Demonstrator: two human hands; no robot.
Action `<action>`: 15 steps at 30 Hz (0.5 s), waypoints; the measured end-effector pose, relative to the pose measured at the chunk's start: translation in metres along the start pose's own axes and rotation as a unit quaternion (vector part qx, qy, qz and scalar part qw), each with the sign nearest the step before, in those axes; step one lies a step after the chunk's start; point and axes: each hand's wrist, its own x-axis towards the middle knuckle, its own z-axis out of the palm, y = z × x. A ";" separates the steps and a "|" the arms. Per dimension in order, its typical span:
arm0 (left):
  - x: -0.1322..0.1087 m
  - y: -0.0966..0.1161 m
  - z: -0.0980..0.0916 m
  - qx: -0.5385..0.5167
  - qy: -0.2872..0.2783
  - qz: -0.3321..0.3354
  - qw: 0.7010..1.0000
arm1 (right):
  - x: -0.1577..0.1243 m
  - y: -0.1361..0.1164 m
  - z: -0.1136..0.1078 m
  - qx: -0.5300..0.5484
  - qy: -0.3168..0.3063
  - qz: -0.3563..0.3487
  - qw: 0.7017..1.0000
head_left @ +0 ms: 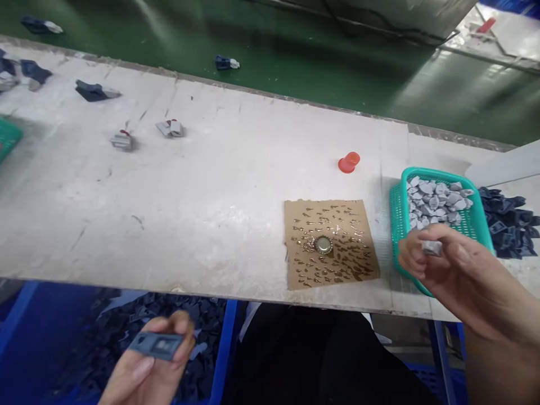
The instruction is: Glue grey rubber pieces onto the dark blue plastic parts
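Note:
My left hand (154,365) is closed around a dark blue-grey plastic part (157,344) with a small rectangular window, held over the blue bin at the lower left. Between thumb and fingers, my right hand (459,270) pinches a small light grey plastic piece (431,247). That hand is in front of the green basket (399,225), which holds many similar light grey pieces (436,199). Left of the basket lies a cardboard sheet (304,275) dotted with brown, glossy drops. A metal bottle cap (324,244) sits on the cardboard.
A red plastic cup-like piece (349,162) stands on the white table (236,185). Dark parts (508,222) are heaped beyond the basket. The blue bin (225,354) holds many dark parts. Two grey pieces (170,129) lie at left. A green belt (287,62) runs behind, carrying assembled parts (226,62).

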 end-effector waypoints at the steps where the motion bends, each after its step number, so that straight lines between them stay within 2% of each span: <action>1: -0.004 0.004 0.018 -0.026 -0.053 0.011 0.998 | 0.001 0.000 0.005 0.007 -0.023 0.010 1.000; 3: -0.008 0.006 0.053 -0.074 -0.186 0.036 0.979 | 0.003 0.000 0.015 0.021 -0.070 0.035 0.997; 5: -0.007 0.003 0.086 -0.129 -0.319 0.044 0.938 | 0.004 0.002 0.023 0.038 -0.104 0.054 0.992; 7: -0.005 -0.001 0.114 -0.177 -0.400 0.028 0.899 | 0.005 0.003 0.032 0.059 -0.120 0.069 0.989; 9: -0.003 -0.005 0.135 -0.201 -0.416 0.014 0.887 | 0.006 0.004 0.040 0.078 -0.119 0.088 0.986; 11: -0.002 -0.010 0.147 -0.194 -0.395 0.007 0.898 | 0.008 0.005 0.048 0.094 -0.113 0.110 0.983; 15: -0.001 -0.017 0.151 -0.189 -0.366 -0.020 0.911 | 0.008 0.009 0.056 0.069 -0.073 0.109 0.989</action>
